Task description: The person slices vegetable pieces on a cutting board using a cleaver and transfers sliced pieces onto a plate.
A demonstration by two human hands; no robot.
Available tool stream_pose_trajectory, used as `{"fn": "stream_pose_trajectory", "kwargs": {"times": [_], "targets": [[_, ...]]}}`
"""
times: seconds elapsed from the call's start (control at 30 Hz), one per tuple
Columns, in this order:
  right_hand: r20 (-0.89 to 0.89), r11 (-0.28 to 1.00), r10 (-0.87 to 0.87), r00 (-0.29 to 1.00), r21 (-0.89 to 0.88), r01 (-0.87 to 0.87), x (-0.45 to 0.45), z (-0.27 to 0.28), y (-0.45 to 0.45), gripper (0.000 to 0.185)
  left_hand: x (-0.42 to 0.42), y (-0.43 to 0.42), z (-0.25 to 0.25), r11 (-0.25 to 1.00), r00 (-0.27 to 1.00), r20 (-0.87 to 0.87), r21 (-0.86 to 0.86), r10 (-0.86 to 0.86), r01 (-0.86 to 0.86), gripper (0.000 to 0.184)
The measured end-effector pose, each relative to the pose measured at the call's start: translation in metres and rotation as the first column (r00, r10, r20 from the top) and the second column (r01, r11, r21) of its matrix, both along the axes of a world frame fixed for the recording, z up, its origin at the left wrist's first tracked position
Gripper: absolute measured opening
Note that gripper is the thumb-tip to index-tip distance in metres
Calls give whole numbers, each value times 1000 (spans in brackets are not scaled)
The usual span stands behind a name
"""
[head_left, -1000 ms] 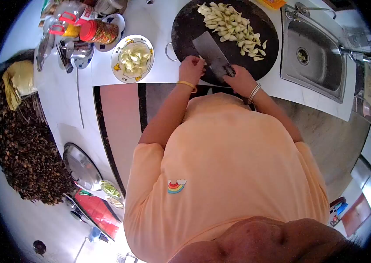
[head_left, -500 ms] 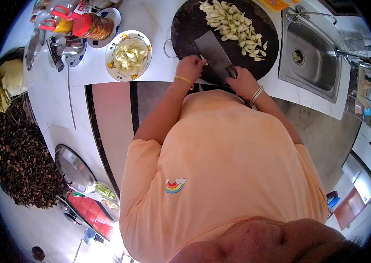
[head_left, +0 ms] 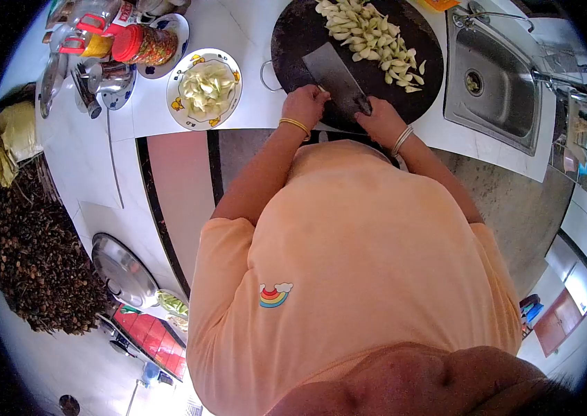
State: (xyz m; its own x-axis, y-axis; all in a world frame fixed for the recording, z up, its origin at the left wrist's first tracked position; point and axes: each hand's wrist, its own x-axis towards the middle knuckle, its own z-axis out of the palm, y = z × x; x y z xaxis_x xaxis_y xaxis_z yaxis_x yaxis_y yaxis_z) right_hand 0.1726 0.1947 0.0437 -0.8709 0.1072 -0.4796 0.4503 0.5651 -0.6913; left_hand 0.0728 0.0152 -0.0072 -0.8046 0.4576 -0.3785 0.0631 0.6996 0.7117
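Note:
My right hand [head_left: 383, 122] is closed round the handle of a broad cleaver [head_left: 335, 73], whose blade slants up and left over a dark round chopping board [head_left: 293, 41]. On the blade's left side, my left hand [head_left: 305, 104] pinches a small pale piece that looks like a garlic clove [head_left: 322, 89], mostly hidden by the fingers. A heap of whitish peeled garlic cloves [head_left: 373, 43] spreads over the far and right part of the board. Left of the board, a white plate [head_left: 177, 82] with yellow cartoon figures holds pale cut pieces [head_left: 206, 90].
A steel sink [head_left: 494, 104] with a tap [head_left: 571, 87] is at the right. Back left stand a red-lidded jar [head_left: 151, 45] and other jars. A metal cup [head_left: 110, 76] is beside them. A large metal lid [head_left: 124, 269] lies on the left counter.
The cleaver's blade has shifted slightly left and up, and my right hand has moved a little up with it. My left hand still pinches beside the blade. The view has shifted slightly.

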Motion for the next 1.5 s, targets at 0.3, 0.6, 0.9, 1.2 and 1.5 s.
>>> {"fn": "stream_pose_trajectory", "kwargs": {"times": [0.3, 0.6, 0.9, 1.2, 1.5], "targets": [[227, 974, -90, 970, -181, 133, 4, 26, 13, 23, -1, -1, 11, 997, 980, 192, 54, 48, -59, 30], [297, 979, -60, 953, -170, 115, -14, 39, 10, 21, -4, -2, 12, 997, 979, 204, 66, 15, -29, 31], [-7, 996, -85, 996, 30, 85, 4, -10, -12, 34, -2, 0, 8, 1000, 997, 75, 6, -10, 10, 33], [-363, 943, -313, 878, -8, 333, 60, 26, -2, 28, -3, 31, 25, 988, 929, -337, -95, -150, 125, 33], [-727, 991, -63, 683, 35, 129, 89, 24, 21, 29, 7, 141, 17, 904, 814, -394, -145, -426, 402, 34]]}}
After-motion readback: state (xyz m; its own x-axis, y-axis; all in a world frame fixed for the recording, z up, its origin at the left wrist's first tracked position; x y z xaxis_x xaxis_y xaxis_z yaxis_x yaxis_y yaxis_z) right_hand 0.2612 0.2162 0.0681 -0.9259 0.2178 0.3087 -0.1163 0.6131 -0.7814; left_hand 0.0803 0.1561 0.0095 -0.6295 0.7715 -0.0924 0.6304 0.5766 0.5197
